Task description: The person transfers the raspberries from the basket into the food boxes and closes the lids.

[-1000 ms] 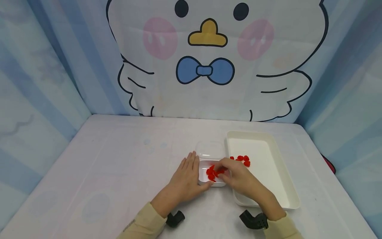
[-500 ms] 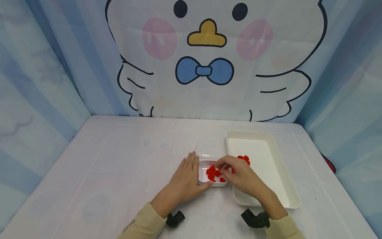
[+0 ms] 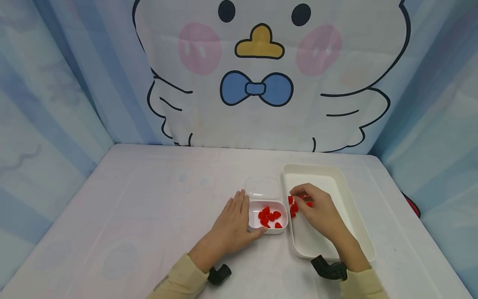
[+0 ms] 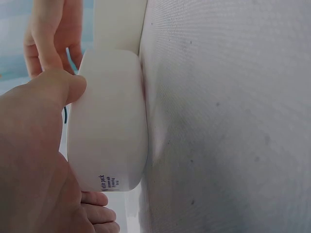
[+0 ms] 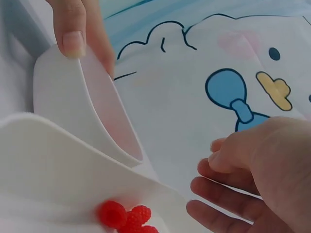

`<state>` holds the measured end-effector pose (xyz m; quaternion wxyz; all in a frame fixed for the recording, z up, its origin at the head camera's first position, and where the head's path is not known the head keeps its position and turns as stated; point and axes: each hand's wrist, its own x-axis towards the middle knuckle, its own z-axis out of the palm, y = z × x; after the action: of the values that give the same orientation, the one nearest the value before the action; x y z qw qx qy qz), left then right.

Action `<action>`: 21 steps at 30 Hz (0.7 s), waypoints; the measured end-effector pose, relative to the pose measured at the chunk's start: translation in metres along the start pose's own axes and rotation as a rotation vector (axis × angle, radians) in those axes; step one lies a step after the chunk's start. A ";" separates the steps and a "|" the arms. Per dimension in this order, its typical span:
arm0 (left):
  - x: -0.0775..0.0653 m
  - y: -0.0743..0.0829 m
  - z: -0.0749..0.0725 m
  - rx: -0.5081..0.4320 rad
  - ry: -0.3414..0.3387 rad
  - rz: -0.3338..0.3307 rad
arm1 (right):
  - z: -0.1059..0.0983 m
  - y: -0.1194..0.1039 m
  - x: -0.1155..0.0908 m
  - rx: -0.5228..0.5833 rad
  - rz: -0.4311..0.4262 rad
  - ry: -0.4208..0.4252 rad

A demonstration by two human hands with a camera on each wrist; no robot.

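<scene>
My left hand [image 3: 231,222] holds the small white box [image 3: 268,231] at its left side. The fingers lie straight along that side, and the thumb [image 4: 73,90] hooks over the near rim. Several red raspberries [image 3: 265,216] lie inside the box. Just to the right, my right hand [image 3: 321,211] hovers over the white tray [image 3: 336,236], its fingertips above more raspberries [image 5: 112,213] by the tray's left wall. In the right wrist view that hand's fingers are loosely bent, with nothing visible between them. The hand partly hides the tray's raspberries in the head view.
A clear plastic lid [image 3: 262,187] lies behind the box. The tray's left wall stands close beside the box. Both stand on a pale tabletop [image 3: 149,216]. A printed cloth [image 3: 257,124] with a cartoon character hangs at the back, and blue curtains [image 3: 41,124] flank both sides.
My right hand has moved from above the box to the right, over the tray, leaving raspberries lying apart in the box. My left hand has stayed in place.
</scene>
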<state>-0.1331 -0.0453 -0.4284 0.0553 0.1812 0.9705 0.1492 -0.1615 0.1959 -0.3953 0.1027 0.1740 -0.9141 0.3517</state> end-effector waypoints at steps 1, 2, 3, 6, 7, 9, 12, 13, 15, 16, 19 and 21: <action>0.000 0.000 0.000 -0.002 0.001 0.000 | -0.002 0.001 0.000 -0.001 0.020 0.012; 0.000 0.000 0.000 -0.003 0.001 0.000 | -0.003 0.003 0.000 0.001 0.039 0.022; 0.000 0.000 0.000 -0.003 0.004 0.001 | -0.004 0.004 0.000 0.003 0.054 0.032; 0.000 0.001 0.000 0.001 0.005 0.001 | -0.007 0.007 -0.001 -0.007 0.088 0.052; -0.001 0.001 0.000 0.002 0.005 0.002 | -0.007 0.009 -0.001 -0.014 0.091 0.060; -0.001 0.000 0.000 0.005 0.007 0.004 | -0.008 0.011 -0.001 -0.022 0.091 0.076; -0.002 0.000 0.001 0.008 0.007 0.005 | -0.009 0.015 -0.001 -0.032 0.091 0.099; -0.002 0.000 0.001 0.008 0.007 0.005 | -0.009 0.016 -0.001 -0.033 0.094 0.103; -0.002 0.000 0.001 0.011 0.009 0.006 | -0.010 0.018 -0.001 -0.032 0.107 0.109; -0.002 0.000 0.001 0.013 0.007 0.004 | -0.010 0.018 -0.001 -0.031 0.116 0.111; -0.001 0.001 0.001 0.007 0.010 0.003 | -0.011 0.021 -0.001 -0.029 0.149 0.112; -0.002 0.000 0.001 0.004 0.007 0.001 | -0.010 0.022 -0.002 -0.036 0.173 0.108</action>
<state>-0.1315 -0.0454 -0.4288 0.0512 0.1815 0.9709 0.1479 -0.1680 0.2185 -0.4019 0.1243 0.0731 -0.9250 0.3515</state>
